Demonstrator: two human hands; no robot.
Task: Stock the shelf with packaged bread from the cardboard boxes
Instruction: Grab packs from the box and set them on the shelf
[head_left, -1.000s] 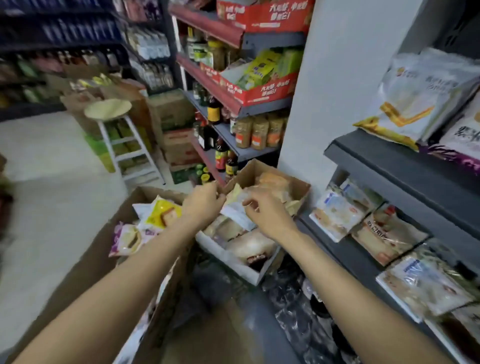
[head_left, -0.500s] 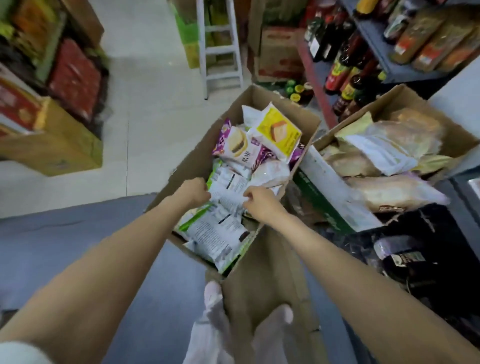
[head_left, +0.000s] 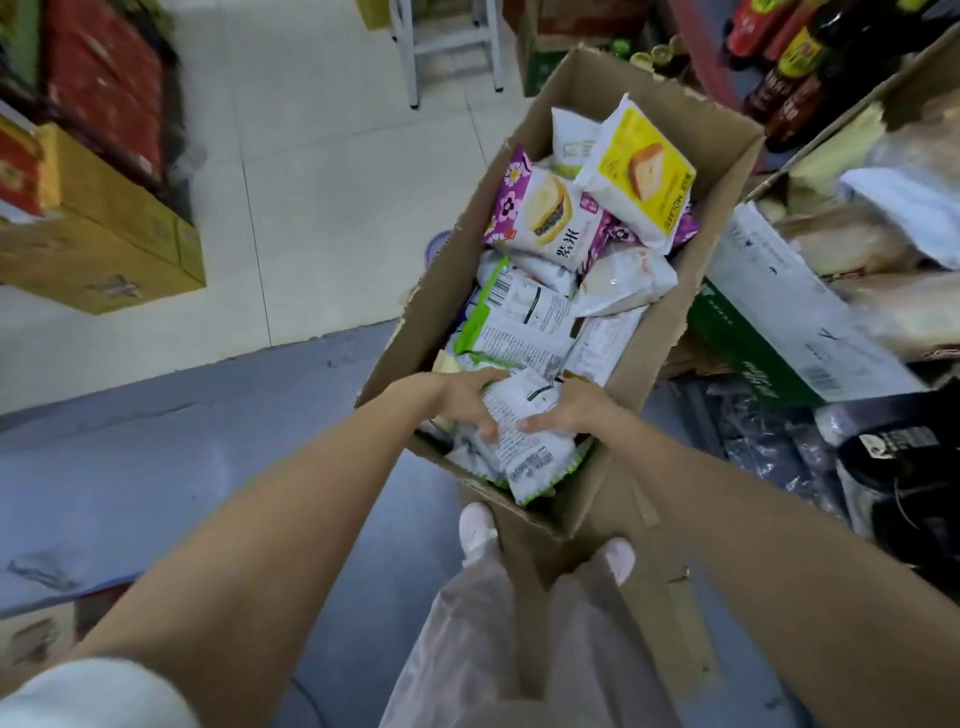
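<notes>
An open cardboard box stands on the floor in front of me, filled with packaged bread. A yellow packet and a purple flowered packet lie at its far end. A green-edged white packet lies face down in the middle. At the near end, my left hand and my right hand both grip a green-edged white bread packet, one on each side. A second box with pale bread bags sits to the right.
Yellow cartons and red boxes are stacked at the left. A white stool stands beyond the box. Dark sauce bottles fill a low shelf at top right. Black bagged goods lie at the right. My feet touch the box's near flap.
One second ago both hands were in the right-hand box; they moved into the left box. Since half a second ago they have closed on the near green-edged packet and the view tilted further down.
</notes>
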